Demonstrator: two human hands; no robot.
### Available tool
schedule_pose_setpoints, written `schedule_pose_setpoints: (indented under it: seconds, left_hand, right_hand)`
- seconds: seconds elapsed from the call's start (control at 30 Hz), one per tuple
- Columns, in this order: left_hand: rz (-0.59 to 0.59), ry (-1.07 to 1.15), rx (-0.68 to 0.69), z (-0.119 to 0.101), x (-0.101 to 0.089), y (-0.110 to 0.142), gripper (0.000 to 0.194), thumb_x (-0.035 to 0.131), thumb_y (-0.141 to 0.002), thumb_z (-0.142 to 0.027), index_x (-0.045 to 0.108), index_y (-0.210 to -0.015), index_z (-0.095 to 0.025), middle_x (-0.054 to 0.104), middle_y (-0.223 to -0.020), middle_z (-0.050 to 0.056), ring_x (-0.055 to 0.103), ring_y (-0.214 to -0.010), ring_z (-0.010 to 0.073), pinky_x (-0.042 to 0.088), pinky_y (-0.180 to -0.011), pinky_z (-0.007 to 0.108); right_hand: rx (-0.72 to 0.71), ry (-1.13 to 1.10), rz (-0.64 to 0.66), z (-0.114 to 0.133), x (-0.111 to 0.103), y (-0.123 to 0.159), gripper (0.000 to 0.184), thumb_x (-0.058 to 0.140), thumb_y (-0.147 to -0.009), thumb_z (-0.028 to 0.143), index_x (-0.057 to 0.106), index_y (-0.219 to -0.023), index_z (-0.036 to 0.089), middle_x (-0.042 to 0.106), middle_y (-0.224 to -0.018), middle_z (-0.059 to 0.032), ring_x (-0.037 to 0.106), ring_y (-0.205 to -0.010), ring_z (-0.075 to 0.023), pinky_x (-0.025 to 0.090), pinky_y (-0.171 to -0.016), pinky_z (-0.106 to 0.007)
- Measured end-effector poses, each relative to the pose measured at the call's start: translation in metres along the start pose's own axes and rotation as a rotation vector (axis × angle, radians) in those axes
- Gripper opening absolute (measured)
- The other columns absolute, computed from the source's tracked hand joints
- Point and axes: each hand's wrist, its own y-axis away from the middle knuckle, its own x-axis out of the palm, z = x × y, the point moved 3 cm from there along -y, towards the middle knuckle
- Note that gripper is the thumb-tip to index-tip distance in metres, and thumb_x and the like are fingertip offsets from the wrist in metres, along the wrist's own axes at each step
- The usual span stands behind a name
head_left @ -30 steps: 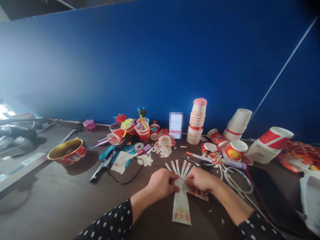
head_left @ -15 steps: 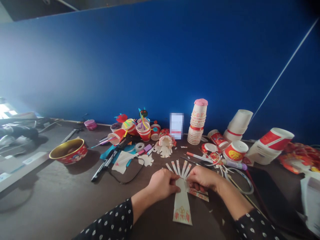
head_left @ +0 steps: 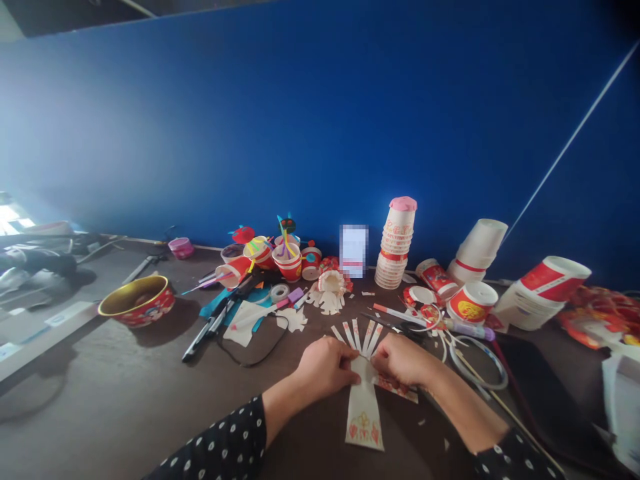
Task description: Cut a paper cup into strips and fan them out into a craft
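Observation:
Both my hands work on a cut paper cup piece (head_left: 363, 407), a white flattened shape with red and yellow flower print at its near end. Narrow strips (head_left: 355, 332) fan out from its far end, and more printed strips (head_left: 400, 389) stick out to the right, under my right hand. My left hand (head_left: 326, 365) is closed, pinching the piece's left edge between thumb and fingers. My right hand (head_left: 400, 360) is closed too, its fingertips gripping the right side at the base of the strips. The right fingertips partly hide what they hold.
A gold-lined red bowl (head_left: 137, 301) stands at left. Behind my hands are tape (head_left: 279, 292), a craft knife (head_left: 213, 327), a cut white paper sheet (head_left: 245, 325) and decorated paper cups (head_left: 287, 261). A tall cup stack (head_left: 393, 267) and a white cable loop (head_left: 480, 373) are farther right.
My right hand has shifted and turned slightly, its fingers now covering more of the right-hand strips. My left hand and the paper piece stay almost where they were.

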Motion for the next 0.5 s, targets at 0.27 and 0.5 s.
schedule_pose_setpoints:
  seconds: [0.27,0.5]
  left_hand:
    - [0.008,0.008,0.015,-0.0021,-0.0031,0.0013,0.018,0.064,-0.063,-0.037,0.067,-0.074,-0.022,0.062,-0.062,-0.004,0.053,-0.060,0.0123,0.029,-0.051,0.020]
    - [0.008,0.013,0.006,-0.0011,-0.0019,0.0013,0.017,0.064,-0.063,-0.037,0.066,-0.070,-0.022,0.060,-0.060,-0.005,0.052,-0.058,0.0111,0.028,-0.050,0.020]
  right_hand:
    - [0.026,-0.034,0.008,0.0022,-0.0002,-0.0005,0.026,0.051,-0.069,0.019,0.048,-0.044,0.017,0.045,-0.037,0.0036,0.040,-0.031,-0.0076,0.031,-0.031,-0.017]
    - [0.012,-0.070,0.021,0.0004,-0.0003,-0.0021,0.029,0.052,-0.073,0.022,0.048,-0.045,0.016,0.046,-0.039,0.0035,0.038,-0.031,-0.0061,0.029,-0.030,-0.016]
